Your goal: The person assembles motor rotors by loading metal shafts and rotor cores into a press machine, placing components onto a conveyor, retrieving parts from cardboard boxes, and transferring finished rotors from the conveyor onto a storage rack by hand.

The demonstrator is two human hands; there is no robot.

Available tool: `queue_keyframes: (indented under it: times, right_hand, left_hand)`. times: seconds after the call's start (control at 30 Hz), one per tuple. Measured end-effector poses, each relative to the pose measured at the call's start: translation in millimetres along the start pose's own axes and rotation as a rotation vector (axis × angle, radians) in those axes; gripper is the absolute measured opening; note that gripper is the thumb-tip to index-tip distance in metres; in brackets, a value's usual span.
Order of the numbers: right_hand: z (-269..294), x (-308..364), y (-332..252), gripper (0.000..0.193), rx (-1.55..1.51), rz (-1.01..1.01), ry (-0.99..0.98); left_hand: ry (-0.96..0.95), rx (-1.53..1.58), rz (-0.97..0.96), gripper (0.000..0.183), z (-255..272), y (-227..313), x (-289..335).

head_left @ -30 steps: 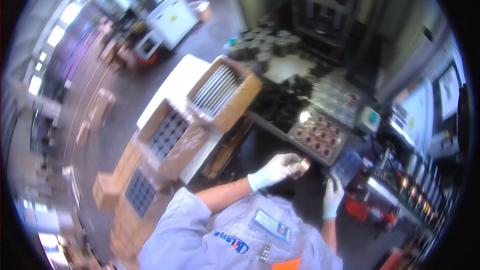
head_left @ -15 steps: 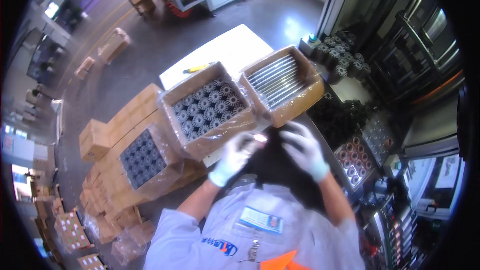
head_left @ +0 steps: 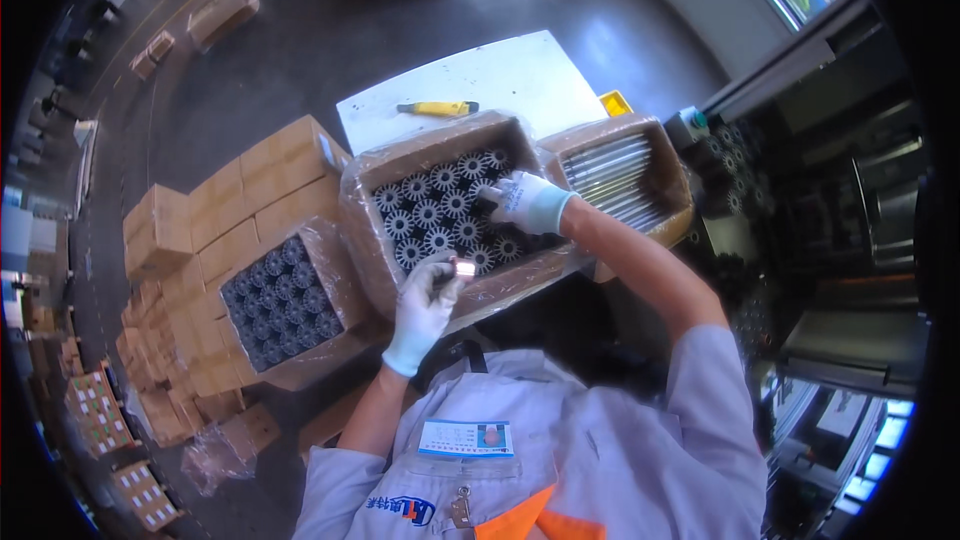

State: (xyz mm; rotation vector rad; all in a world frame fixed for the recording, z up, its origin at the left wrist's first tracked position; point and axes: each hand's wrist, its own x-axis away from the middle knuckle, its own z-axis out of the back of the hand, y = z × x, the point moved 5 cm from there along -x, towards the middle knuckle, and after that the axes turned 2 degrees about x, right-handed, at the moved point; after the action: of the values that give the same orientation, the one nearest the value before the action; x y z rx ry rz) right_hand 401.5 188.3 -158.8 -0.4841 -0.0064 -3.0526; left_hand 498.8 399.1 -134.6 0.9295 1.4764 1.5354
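Observation:
My left hand (head_left: 424,308), in a white glove with grey fingertips, pinches a small shiny coppery piece (head_left: 464,268) just over the near edge of an open carton (head_left: 378,258). Plastic film lines this carton, and rows of grey toothed metal wheels (head_left: 427,212) stand inside. Also gloved, my right hand (head_left: 528,202) reaches over the carton's right side, fingers bent down among the wheels. Its fingertips touch the wheels there, but what lies between them is hidden. To its right sits a second carton (head_left: 676,180) holding long bright metal rods (head_left: 612,172).
A yellow cutter (head_left: 438,108) lies on the white tabletop (head_left: 540,70) behind the cartons. At left, another carton of dark toothed parts (head_left: 282,302) stands against stacked brown boxes (head_left: 240,175). Dark machinery (head_left: 850,200) and more toothed wheels (head_left: 735,165) are on the right.
My right hand has moved up and left, from in front of the rod carton into the carton of wheels. My left hand has shifted slightly left, still holding the coppery piece. The view has tilted.

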Motion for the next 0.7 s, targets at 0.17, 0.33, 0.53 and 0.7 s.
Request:
queue_keyframes:
  times: [0.17, 0.33, 0.53, 0.7]
  right_hand:
    - [1.7, -5.7, 0.9, 0.032, 0.013, 0.039, -0.06]
    - [-7.4, -17.9, 7.1, 0.027, 0.136, 0.151, -0.048]
    - [-15.5, -34.1, 9.3, 0.018, 0.133, 0.149, 0.041]
    - [28.9, -15.1, -0.1, 0.028, -0.016, 0.103, 0.09]
  left_hand:
    - [0.015, -0.239, -0.067, 0.014, -0.1, 6.0, 1.1]
    - [0.045, -0.361, -0.074, 0.019, -5.6, 0.3, -3.4]
    - [0.167, -0.461, -0.185, 0.016, -13.7, 12.2, -9.1]
    - [0.158, -0.344, -0.081, 0.011, -2.0, -9.2, 1.8]
